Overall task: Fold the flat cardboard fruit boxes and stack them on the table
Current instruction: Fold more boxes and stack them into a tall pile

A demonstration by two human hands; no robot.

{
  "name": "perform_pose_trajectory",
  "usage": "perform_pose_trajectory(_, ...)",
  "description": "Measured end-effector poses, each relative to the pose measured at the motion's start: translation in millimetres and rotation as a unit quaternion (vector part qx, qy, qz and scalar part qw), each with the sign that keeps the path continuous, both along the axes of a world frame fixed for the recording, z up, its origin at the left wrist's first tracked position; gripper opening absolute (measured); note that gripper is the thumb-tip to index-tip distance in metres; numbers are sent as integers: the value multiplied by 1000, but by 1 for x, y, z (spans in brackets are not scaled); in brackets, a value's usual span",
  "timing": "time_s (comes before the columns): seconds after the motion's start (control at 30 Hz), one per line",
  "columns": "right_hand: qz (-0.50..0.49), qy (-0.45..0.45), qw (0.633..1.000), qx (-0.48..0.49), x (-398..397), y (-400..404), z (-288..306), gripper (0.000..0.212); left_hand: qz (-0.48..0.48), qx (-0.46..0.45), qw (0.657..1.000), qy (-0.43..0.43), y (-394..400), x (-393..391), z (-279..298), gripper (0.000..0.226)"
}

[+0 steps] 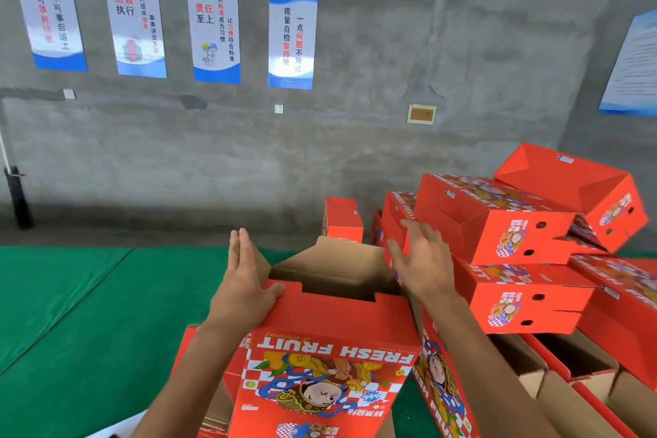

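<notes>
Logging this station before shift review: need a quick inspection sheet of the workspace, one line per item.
Surface: table under green cloth, creased.
Job's things: half-formed red box in front, top open, brown inside showing; folded boxes piled unevenly at right, the top one tilted; open boxes low at right.
Clutter: nothing seen.
Grippers: left hand flat against the box's left side, thumb on its red flap; right hand open, fingers spread, by its right side, contact unclear.
Cables: nothing seen.
Surroundings: bare concrete wall with posters; dark post at far left.
</notes>
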State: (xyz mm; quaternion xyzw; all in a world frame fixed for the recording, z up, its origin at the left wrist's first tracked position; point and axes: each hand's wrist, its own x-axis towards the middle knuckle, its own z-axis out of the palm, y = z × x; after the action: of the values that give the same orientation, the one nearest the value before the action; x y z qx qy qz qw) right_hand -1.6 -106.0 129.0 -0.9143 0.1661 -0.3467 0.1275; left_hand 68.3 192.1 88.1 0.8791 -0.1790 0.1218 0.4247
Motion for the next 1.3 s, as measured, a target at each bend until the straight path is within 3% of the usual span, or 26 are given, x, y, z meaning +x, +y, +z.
perform_pose_trajectory(0.07, 34, -14, 987, 155, -8, -6, -21, 62, 23, 4, 999, -24, -11, -4, 1, 110)
perform_pose_trajectory(0.13, 97, -30, 935, 341, -13, -4, -39, 63, 43, 30, 997, -64, -24, -12, 0, 100)
perform_pose_trajectory(0.27, 198, -169, 809, 527, -18, -11, -57, 21, 81, 107, 981, -137, -36, -20, -10, 96)
perform_pose_trajectory(0.3, 218, -189, 793, 537, -21, -11, -60, 21, 79, 119, 980, -142, -35, -20, -13, 97)
perform_pose_trajectory(0.37, 240, -202, 801, 511, -24, -8, -71, 28, 66, 132, 979, -139, -32, -19, -15, 100)
perform_pose_trajectory(0.57, 306, -136, 841, 424, -29, 4, -80, 18, 43, 134, 982, -122, -30, -19, -19, 108)
perform_pose_trajectory(0.63, 327, -110, 861, 374, -31, 5, -78, 32, 30, 132, 984, -115, -30, -19, -18, 111)
perform_pose_trajectory(0.93, 350, -101, 854, 372, -32, -5, -95, 57, 43, 111, 986, -117, -32, -17, -18, 111)
perform_pose_trajectory(1.03, 334, -91, 858, 380, -34, -3, -97, 41, 39, 95, 988, -118, -24, -15, -19, 108)
perform_pose_trajectory(1.13, 302, -82, 865, 392, -29, -2, -91, 41, 25, 101, 985, -136, -25, -18, -20, 110)
perform_pose_trajectory(1.3, 173, -74, 871, 453, -8, 0, -76, 70, -90, 86, 972, -200, -22, -24, -28, 113)
